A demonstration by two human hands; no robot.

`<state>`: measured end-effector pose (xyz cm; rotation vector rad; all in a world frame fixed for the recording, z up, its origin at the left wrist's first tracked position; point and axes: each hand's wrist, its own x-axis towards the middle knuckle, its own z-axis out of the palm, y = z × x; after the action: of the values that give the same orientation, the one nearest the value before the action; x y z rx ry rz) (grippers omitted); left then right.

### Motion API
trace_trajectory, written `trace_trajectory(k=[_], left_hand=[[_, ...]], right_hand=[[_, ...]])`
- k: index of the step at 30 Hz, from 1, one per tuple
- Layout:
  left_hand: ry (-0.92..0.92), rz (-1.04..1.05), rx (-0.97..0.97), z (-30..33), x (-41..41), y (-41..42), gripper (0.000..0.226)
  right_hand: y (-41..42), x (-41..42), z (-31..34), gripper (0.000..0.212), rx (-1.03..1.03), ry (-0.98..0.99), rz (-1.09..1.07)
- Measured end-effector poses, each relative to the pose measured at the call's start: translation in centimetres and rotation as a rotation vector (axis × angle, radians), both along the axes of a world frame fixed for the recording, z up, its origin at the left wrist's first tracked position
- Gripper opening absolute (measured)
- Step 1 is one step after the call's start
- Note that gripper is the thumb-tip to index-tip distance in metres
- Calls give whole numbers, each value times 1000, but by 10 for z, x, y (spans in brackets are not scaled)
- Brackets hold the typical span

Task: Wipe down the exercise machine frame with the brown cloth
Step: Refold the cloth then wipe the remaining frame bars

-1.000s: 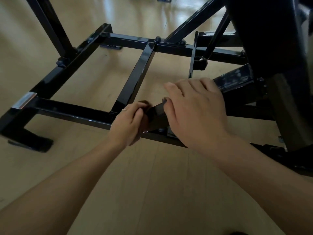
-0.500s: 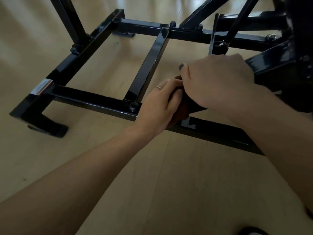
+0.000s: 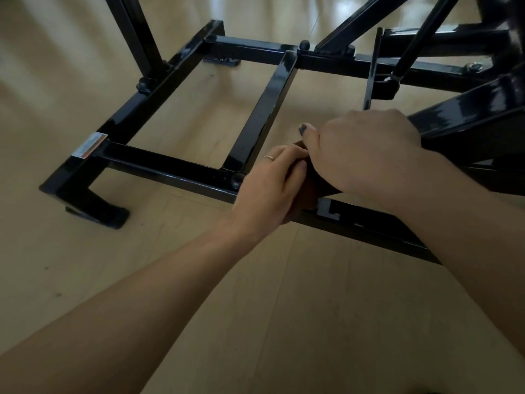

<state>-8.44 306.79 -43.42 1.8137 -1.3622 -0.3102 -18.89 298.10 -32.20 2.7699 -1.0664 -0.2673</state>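
The black steel frame (image 3: 170, 166) of the exercise machine lies low over the wooden floor, with a cross bar (image 3: 264, 109) running away from me. A brown cloth (image 3: 315, 191) is bunched on the near rail where a slanted beam (image 3: 466, 115) meets it. My left hand (image 3: 270, 186) grips the cloth from the left, fingers curled. My right hand (image 3: 363, 152) lies over the cloth and the beam's end, fingers bent down over it. Most of the cloth is hidden under both hands.
Light wooden floor (image 3: 284, 308) surrounds the frame. A black foot (image 3: 96, 211) stands at the near left corner, with a sticker (image 3: 89, 145) above it. Uprights and a strut (image 3: 420, 35) rise at the back. Dark machine parts fill the right edge.
My view has shifted a little, so the frame sits more to the right and lower. Both hands stay together on the cloth at the same joint.
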Motion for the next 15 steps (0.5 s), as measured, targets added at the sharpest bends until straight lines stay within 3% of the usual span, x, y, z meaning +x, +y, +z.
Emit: trace_trajectory(k=[3, 6, 11, 15], left_hand=[[-53, -75, -27, 5, 3, -4, 27], [-196, -38, 97, -8, 33, 1, 27], [-395, -13, 170, -31, 65, 10, 34], [-371, 58, 116, -37, 62, 7, 30]], right_hand=[[-6, 14, -10, 22, 15, -16, 63], [-7, 34, -22, 23, 51, -32, 129], [-17, 49, -46, 29, 56, 303, 144], [-21, 51, -48, 31, 52, 323, 157]])
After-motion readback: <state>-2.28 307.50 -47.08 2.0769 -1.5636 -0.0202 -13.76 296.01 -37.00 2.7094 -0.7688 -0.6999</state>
